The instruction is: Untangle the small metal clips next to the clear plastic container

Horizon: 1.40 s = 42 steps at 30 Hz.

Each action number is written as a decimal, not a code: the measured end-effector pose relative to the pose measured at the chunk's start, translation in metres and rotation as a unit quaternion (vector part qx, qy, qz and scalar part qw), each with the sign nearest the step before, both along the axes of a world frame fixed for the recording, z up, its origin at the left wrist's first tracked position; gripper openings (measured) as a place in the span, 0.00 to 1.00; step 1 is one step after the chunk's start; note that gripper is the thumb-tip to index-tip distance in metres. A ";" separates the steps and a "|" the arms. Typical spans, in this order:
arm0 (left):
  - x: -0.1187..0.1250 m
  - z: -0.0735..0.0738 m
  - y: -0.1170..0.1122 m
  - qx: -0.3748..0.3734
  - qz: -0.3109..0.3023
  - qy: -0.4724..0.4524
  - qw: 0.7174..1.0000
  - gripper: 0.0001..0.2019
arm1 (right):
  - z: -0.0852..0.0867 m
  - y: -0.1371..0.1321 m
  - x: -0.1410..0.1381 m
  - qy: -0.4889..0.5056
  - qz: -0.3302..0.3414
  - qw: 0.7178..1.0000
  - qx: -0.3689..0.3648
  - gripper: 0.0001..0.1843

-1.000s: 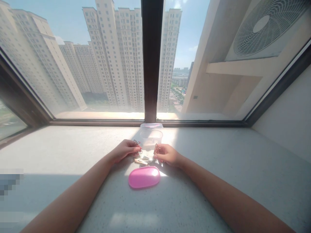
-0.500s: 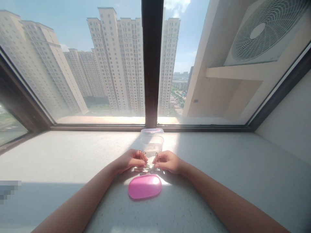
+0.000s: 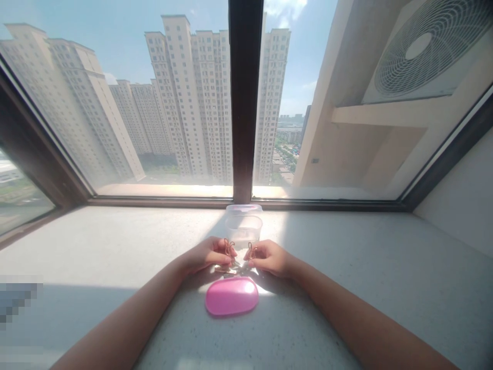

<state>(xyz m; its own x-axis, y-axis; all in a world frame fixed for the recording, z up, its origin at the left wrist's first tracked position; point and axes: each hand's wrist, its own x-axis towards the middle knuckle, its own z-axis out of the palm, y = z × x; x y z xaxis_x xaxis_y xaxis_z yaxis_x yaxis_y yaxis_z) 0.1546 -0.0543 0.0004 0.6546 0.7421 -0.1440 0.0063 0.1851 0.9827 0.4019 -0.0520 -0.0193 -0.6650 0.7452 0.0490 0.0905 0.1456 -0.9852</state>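
Note:
My left hand (image 3: 210, 253) is closed in a pinch on a thin brown cord with loops like a bow (image 3: 229, 246). Facing it, my right hand (image 3: 270, 258) pinches a similar looped brown cord (image 3: 252, 249). Between the fingertips lies something white and sunlit (image 3: 241, 255); I cannot make out whether the cords join it. Several small flat pieces (image 3: 224, 270) lie under my left fingers, partly hidden. Just behind my hands stands a clear plastic container (image 3: 244, 226). A pink oval lid-like piece (image 3: 231, 297) lies flat in front of them.
All of this rests on a pale speckled sill (image 3: 127, 246). A dark window frame (image 3: 242, 118) rises right behind the container, with glass on both sides. A white wall (image 3: 462, 190) bounds the sill at the right.
The whole view has shifted slightly, so things appear a little farther right. My hands keep the same pinch on the cords, and nothing on the sill has visibly moved.

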 end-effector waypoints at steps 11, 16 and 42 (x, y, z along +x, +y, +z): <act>-0.001 0.000 0.002 -0.004 0.000 0.022 1.000 0.12 | 0.010 -0.004 0.001 0.016 0.014 0.999 -0.024 0.15; -0.002 0.000 0.003 -0.002 -0.012 0.021 1.000 0.12 | 0.013 -0.006 0.001 0.018 0.021 0.999 -0.019 0.13; 0.001 0.005 0.000 0.018 -0.005 0.032 0.999 0.12 | 0.006 -0.003 0.001 0.026 0.004 0.999 -0.020 0.13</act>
<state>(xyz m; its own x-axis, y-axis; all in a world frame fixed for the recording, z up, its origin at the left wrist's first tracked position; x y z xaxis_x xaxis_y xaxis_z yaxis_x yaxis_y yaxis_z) 0.1561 -0.0539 0.0050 0.6518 0.7416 -0.1586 0.0706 0.1489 0.9863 0.4025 -0.0551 -0.0134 -0.6683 0.7420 0.0535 0.0380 0.1060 -0.9936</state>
